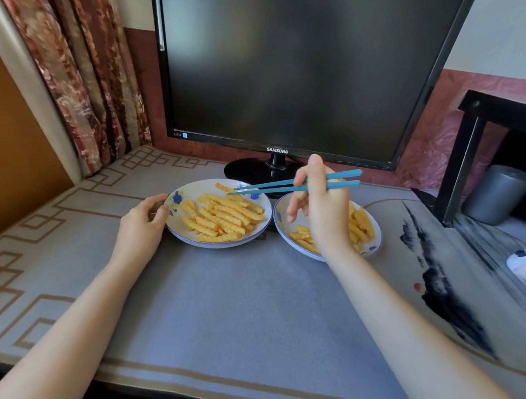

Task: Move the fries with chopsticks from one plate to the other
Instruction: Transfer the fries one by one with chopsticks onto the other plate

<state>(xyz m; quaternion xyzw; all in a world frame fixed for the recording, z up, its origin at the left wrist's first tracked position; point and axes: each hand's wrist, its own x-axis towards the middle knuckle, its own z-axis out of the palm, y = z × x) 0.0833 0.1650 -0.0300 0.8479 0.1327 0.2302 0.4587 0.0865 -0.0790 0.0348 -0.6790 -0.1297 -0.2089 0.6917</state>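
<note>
left hand, right hand with two chopsticks, two plates of fries.

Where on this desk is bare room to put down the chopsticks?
The grey mat before both plates, between the forearms, is bare. Also the strip between the right plate and the black shelf. Crowded: behind the left plate, against the monitor base.

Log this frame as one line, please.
right hand: holds blue chopsticks, tips over fries in left plate | left hand: holds left plate rim | right plate: some fries
</note>
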